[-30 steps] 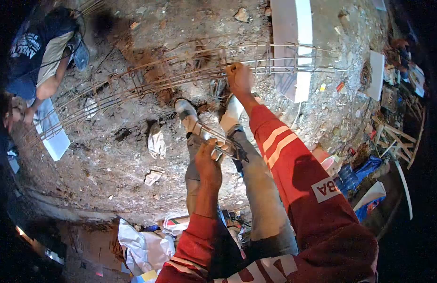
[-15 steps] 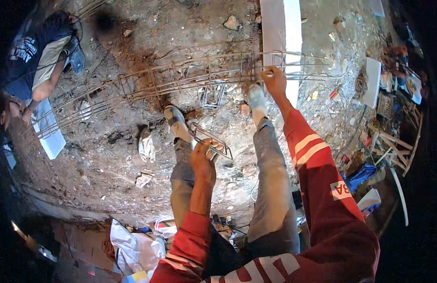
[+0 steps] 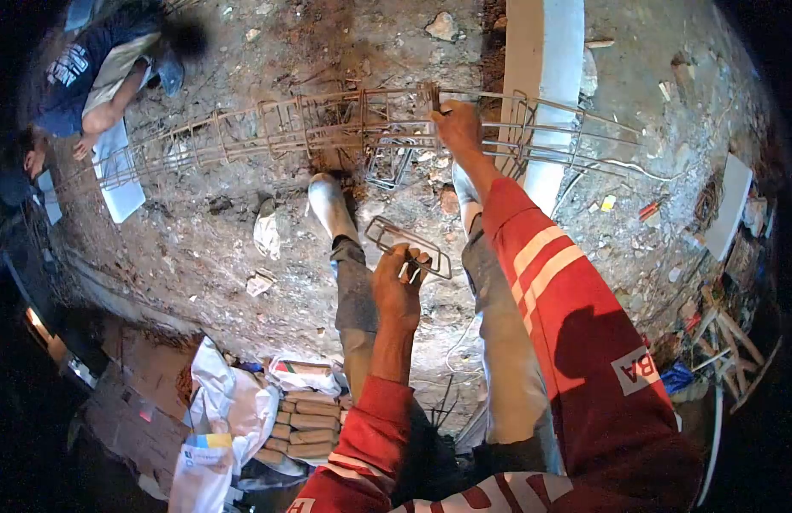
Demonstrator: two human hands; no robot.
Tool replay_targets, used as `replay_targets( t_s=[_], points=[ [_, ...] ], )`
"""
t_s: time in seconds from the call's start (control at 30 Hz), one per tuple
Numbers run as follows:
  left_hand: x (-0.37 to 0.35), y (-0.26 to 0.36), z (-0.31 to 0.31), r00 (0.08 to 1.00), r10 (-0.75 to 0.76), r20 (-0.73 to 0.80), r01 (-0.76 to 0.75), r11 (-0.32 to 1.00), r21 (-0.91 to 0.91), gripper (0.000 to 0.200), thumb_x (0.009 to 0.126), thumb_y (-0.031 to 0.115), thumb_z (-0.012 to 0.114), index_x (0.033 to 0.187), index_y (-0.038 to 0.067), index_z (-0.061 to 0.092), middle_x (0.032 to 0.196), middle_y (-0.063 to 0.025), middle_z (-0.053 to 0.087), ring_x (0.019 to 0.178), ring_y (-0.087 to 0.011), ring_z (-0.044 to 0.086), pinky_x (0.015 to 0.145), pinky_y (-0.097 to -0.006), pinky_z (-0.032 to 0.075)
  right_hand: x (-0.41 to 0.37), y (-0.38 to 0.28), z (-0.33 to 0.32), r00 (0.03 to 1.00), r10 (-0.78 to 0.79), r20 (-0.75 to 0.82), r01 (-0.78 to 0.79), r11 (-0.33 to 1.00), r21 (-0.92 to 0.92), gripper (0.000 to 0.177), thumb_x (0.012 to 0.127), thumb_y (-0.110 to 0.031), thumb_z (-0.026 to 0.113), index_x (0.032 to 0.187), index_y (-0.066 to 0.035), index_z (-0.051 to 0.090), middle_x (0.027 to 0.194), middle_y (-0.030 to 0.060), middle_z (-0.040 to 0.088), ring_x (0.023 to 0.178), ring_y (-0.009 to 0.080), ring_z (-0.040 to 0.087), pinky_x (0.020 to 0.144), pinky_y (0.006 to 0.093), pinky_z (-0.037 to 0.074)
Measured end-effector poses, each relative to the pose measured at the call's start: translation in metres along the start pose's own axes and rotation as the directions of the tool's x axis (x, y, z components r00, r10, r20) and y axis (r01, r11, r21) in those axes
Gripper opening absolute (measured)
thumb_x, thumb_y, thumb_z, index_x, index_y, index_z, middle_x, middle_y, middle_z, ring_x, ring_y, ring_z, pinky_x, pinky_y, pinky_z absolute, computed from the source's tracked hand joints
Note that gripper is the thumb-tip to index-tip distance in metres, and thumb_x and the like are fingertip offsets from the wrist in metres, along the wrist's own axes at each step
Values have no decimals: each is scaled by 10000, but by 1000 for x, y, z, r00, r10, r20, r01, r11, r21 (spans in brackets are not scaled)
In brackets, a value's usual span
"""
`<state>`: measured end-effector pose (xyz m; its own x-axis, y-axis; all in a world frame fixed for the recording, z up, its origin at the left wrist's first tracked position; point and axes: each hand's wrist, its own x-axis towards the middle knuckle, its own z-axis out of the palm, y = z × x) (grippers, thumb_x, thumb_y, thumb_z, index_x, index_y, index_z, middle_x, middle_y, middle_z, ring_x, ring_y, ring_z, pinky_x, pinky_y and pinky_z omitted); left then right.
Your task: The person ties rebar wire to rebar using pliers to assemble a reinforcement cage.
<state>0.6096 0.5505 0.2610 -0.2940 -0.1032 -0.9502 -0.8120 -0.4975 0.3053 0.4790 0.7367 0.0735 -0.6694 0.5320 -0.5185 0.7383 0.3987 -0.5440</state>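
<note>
My left hand (image 3: 397, 286) is closed around a few rectangular rebar stirrups (image 3: 413, 238), held above the ground between my legs. Farther forward, my right hand (image 3: 458, 128) reaches to a long rebar cage (image 3: 364, 118) lying across the ground. Its fingers are closed at a tight bunch of stirrups (image 3: 428, 96) on the cage's bars; the exact grip is partly hidden by the fingers. Behind my left hand, loose stirrups (image 3: 383, 181) lie on the ground against the near side of the cage.
Pale boards (image 3: 560, 77) run under the cage's right part. At the left, a co-worker (image 3: 79, 77) bends near the cage's far end, above another white board (image 3: 122, 192). A white sack (image 3: 221, 410) and stacked bricks (image 3: 313, 423) sit close by. Stones (image 3: 442, 26) dot the rough ground.
My right hand has moved left along the cage to the bunched stirrups. My left hand still holds its stirrups. The view has shifted, and the co-worker's hands have spread apart.
</note>
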Motion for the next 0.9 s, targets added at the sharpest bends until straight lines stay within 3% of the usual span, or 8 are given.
replay_targets(
  t_s=[0.1, 0.17, 0.33, 0.47, 0.57, 0.7, 0.83, 0.9],
  points=[
    [-4, -11, 13, 1000, -2, 23, 3, 1000, -29, 217, 899, 219, 599, 1013, 35, 579, 925, -77, 611, 861, -222, 623, 842, -385, 520, -1, 16, -15, 995, 86, 57, -90, 993, 70, 330, 713, -315, 789, 898, -49, 723, 948, 194, 679, 909, 354, 649, 792, 454, 499],
    [-3, -14, 19, 999, 5, 45, -3, 999, -42, 221, 899, 218, 599, 1014, 31, 579, 924, -79, 610, 858, -222, 622, 844, -383, 519, 4, 29, -17, 999, -27, -23, 26, 999, -40, 375, 751, -345, 775, 958, -36, 727, 712, 148, 688, 609, 240, 658, 686, 397, 510],
    [3, -9, 38, 998, 3, 60, 2, 997, -79, 247, 897, 218, 604, 1025, 10, 570, 929, -96, 603, 853, -221, 617, 829, -365, 530, 1, 19, -27, 972, 161, 168, -209, 923, 322, 302, 805, -254, 748, 947, 9, 711, 662, 96, 650, 549, 147, 620, 495, 296, 483],
    [13, -6, 38, 995, 12, 103, -5, 998, -65, 239, 908, 207, 585, 1062, 25, 564, 944, -91, 599, 871, -221, 617, 843, -365, 528, -1, 20, -18, 996, -33, -81, 28, 998, -62, 267, 808, -288, 726, 849, -24, 713, 635, 89, 634, 558, 168, 620, 509, 313, 485],
    [17, 0, 39, 992, 13, 125, -13, 1000, -3, 246, 914, 217, 575, 1078, 35, 556, 945, -83, 592, 875, -218, 615, 850, -359, 520, -8, 15, -26, 989, 138, -45, -126, 970, 208, 314, 763, -313, 743, 722, -6, 688, 703, 164, 654, 665, 360, 621, 676, 450, 483],
    [21, 1, 34, 986, 35, 165, -42, 998, 38, 251, 916, 231, 571, 1077, 40, 551, 932, -72, 584, 871, -204, 613, 851, -352, 511, -5, 32, -20, 1000, 24, 1, -24, 982, 185, 296, 808, -313, 722, 865, -26, 673, 601, 67, 599, 525, 181, 590, 504, 329, 459],
    [29, -14, 21, 986, 54, 158, -63, 997, 54, 196, 901, 186, 560, 1048, 56, 572, 917, -54, 592, 836, -165, 611, 776, -316, 500, 3, 20, -13, 997, -62, 37, 58, 995, 85, 349, 756, -323, 755, 925, -21, 704, 716, 122, 678, 613, 219, 636, 601, 364, 491],
    [59, -44, -6, 932, 240, 273, -297, 935, 195, 194, 923, 199, 526, 1031, 53, 594, 893, -52, 603, 812, -152, 611, 751, -306, 499, 13, 28, 4, 995, -102, 2, 102, 994, 32, 294, 770, -285, 747, 888, -20, 703, 691, 104, 662, 615, 195, 617, 597, 349, 484]
  ],
)
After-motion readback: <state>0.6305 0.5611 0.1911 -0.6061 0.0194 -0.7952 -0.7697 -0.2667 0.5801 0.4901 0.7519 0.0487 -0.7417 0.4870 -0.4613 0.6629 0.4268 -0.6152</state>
